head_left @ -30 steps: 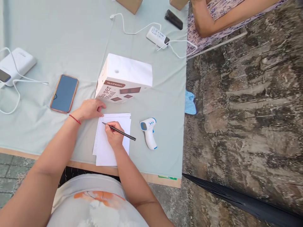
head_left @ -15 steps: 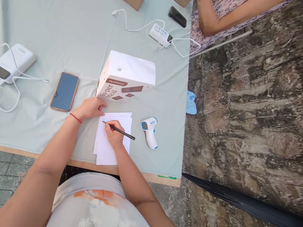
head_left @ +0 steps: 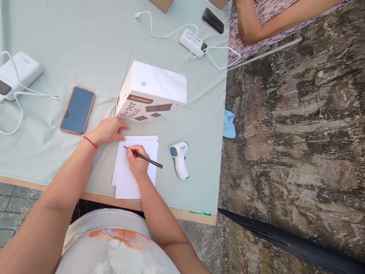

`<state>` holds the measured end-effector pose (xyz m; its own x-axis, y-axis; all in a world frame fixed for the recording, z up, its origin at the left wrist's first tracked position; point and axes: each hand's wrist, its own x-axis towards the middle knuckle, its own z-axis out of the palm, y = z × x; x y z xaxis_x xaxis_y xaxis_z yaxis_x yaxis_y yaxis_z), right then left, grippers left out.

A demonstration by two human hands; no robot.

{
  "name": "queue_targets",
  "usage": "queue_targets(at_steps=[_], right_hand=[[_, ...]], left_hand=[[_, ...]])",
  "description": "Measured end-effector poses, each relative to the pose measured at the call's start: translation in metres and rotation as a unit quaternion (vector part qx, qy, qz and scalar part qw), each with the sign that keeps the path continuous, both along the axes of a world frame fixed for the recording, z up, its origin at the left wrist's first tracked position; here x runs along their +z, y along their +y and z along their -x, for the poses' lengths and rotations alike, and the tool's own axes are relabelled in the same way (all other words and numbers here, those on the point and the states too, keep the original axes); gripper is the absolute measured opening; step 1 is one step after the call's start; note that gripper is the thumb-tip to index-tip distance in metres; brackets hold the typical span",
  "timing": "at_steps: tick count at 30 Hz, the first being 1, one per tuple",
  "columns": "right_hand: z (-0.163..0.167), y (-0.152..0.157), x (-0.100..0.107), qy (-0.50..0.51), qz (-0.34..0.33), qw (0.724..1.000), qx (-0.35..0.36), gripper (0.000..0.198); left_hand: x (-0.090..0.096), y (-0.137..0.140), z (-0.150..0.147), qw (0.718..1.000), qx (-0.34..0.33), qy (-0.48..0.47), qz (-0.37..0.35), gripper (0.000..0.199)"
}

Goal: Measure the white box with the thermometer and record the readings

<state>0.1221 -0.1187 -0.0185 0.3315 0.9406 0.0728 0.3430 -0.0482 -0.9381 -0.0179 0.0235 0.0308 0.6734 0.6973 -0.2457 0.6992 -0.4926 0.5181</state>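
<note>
My right hand [head_left: 138, 161] is closed around a black pen [head_left: 146, 158], its tip at the upper left of a white sheet of paper [head_left: 128, 190]. More paper with a perforated edge [head_left: 116, 171] shows beneath that sheet on the left. My left hand [head_left: 111, 130] rests at the top left corner of the paper, thumb at its edge and fingers loosely bent apart from the thumb. Just beyond that hand stands a white box [head_left: 159, 82] printed "NutriMotion Super Meal". To the right of the paper lies a white and blue infrared thermometer [head_left: 179, 160].
A phone [head_left: 77, 110] lies left of my left hand. Farther left is a white power bank [head_left: 24, 72] with a cable. Another white device [head_left: 192, 42] and a black object [head_left: 213, 20] lie at the back right, near another person's arm [head_left: 270, 24]. The table's right edge borders stone ground.
</note>
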Motion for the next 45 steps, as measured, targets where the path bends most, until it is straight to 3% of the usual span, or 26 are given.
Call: queue_targets(at_steps=[37,45], right_hand=[[0.001,-0.0011,0.0049,-0.004,-0.004,1.0,-0.006,0.011],[0.0018,-0.0022,0.0027,0.01,-0.013,0.999,-0.046,0.013]], left_hand=[[0.0023,-0.0017,-0.0002,1.0,0.007,-0.001,0.009,0.031],[0.0029,-0.0023,-0.0002,1.0,0.01,0.003,0.011,0.034]])
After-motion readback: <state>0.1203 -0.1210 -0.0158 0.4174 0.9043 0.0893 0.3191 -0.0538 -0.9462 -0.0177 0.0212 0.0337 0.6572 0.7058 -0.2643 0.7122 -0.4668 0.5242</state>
